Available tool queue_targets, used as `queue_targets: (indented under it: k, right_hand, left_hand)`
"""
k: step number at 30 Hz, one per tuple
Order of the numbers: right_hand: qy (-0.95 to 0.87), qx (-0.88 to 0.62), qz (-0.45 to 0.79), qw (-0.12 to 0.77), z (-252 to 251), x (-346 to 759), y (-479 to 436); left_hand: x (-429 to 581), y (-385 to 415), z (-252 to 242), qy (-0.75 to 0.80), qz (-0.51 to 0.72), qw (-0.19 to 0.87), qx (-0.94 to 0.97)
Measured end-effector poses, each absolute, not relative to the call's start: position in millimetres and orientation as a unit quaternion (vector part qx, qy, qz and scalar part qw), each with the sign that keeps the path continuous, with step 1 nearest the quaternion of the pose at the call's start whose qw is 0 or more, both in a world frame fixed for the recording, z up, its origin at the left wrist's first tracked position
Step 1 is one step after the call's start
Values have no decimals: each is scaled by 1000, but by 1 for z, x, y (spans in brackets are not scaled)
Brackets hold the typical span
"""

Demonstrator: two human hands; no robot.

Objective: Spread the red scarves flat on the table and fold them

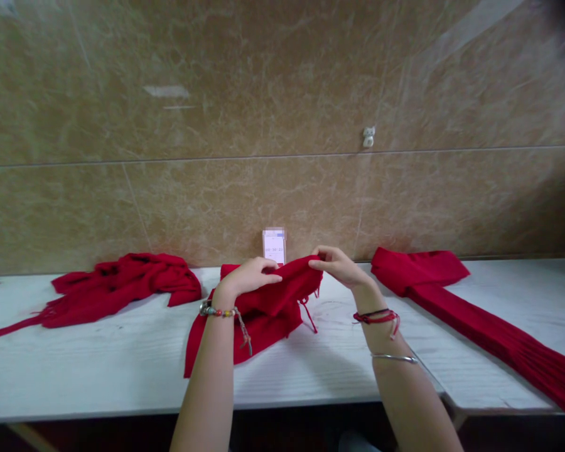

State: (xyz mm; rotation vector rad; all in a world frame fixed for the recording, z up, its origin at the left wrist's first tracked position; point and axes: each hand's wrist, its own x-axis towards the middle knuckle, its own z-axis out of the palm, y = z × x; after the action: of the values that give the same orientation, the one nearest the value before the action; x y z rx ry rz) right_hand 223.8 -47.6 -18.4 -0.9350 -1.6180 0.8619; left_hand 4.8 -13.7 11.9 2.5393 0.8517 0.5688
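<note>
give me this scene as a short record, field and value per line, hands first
left hand: at the middle cloth's raised edge, firmness of grip unclear
right hand: pinching that cloth's upper right corner
middle cloth: red, partly lifted, fringe hanging
left cloth: red, crumpled
right cloth: red, long, bent at an angle
surface: white table
behind: lit screen near the marbled wall
</note>
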Motion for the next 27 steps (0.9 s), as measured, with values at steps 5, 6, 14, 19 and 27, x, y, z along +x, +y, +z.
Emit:
queue_targets:
  k: [5, 6, 14, 19, 27]
  right_hand:
    - [-612, -397, 245, 639, -6, 236, -57]
    - [-601, -402, 217, 656, -4, 238, -59]
    - [-544, -558, -144, 610, -6, 274, -57]
    - [-763, -507, -31, 400, -16, 253, -54]
    - [-821, -439, 128, 342, -6, 205, -57]
  left_hand:
    - [4, -11, 13, 283, 281, 206, 894]
    - [4, -12, 15, 276, 314, 204, 885]
    - [2, -12, 15, 281, 266, 170, 906]
    - [18, -12, 9, 283, 283, 108, 910]
    - [15, -25, 19, 245, 223, 132, 934]
